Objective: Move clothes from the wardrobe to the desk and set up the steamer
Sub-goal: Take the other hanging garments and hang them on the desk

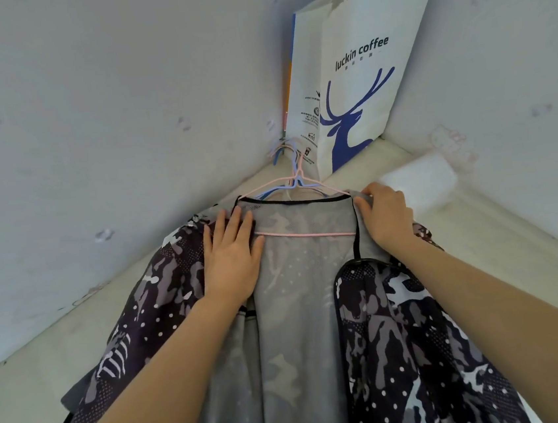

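A dark camouflage garment point(298, 312) with white dots lies spread open on the pale desk surface point(41, 384), its grey lining facing up. A pink hanger point(307, 235) sits inside it, with its hook and other pink and blue hangers point(292, 172) bunched above the collar. My left hand point(232, 254) rests flat, fingers straight, on the garment's left shoulder. My right hand point(384, 215) grips the right shoulder edge of the garment with curled fingers.
A white paper bag point(359, 72) with a blue deer print stands in the corner against the walls. A white folded item point(419, 181) lies just right of my right hand. Pale walls close in on the left and right.
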The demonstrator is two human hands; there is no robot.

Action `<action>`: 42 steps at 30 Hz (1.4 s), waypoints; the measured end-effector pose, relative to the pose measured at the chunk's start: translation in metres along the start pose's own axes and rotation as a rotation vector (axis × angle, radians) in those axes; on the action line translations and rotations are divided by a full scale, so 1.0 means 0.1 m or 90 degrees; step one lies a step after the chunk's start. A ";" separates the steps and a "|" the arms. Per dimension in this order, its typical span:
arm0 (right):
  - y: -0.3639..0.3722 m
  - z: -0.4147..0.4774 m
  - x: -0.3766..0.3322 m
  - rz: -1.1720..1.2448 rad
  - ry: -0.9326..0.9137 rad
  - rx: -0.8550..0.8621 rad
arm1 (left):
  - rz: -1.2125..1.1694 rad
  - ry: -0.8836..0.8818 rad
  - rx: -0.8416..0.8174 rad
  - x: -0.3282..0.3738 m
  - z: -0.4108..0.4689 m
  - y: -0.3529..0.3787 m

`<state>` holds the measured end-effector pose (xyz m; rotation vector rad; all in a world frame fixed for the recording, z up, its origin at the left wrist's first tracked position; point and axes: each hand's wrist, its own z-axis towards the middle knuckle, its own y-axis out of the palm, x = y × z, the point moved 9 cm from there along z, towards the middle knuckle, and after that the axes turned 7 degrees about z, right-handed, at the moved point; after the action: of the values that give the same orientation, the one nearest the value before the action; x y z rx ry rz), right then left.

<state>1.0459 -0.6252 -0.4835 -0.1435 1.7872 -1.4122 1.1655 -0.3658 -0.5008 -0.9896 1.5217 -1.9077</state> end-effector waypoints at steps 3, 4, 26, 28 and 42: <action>-0.01 -0.01 -0.02 -0.041 -0.030 -0.005 | 0.036 -0.005 -0.020 0.00 0.00 0.05; 0.00 -0.01 -0.03 -0.059 -0.035 -0.017 | 0.039 -0.010 -0.028 -0.01 0.00 0.05; -0.17 -2.22 -0.07 -0.159 -0.199 -0.188 | 0.011 -0.106 -0.118 0.37 -1.64 -0.36; -0.16 -2.48 0.00 -0.161 -0.195 -0.201 | 0.018 -0.078 -0.117 0.48 -1.92 -0.36; -0.34 -4.05 0.13 -0.113 -0.219 -0.160 | -0.032 0.036 -0.075 0.99 -3.39 -0.66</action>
<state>0.7579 -0.3394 -0.4534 -0.6518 1.6831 -1.1893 0.8400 -0.2207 -0.4517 -1.0423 1.6718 -1.9142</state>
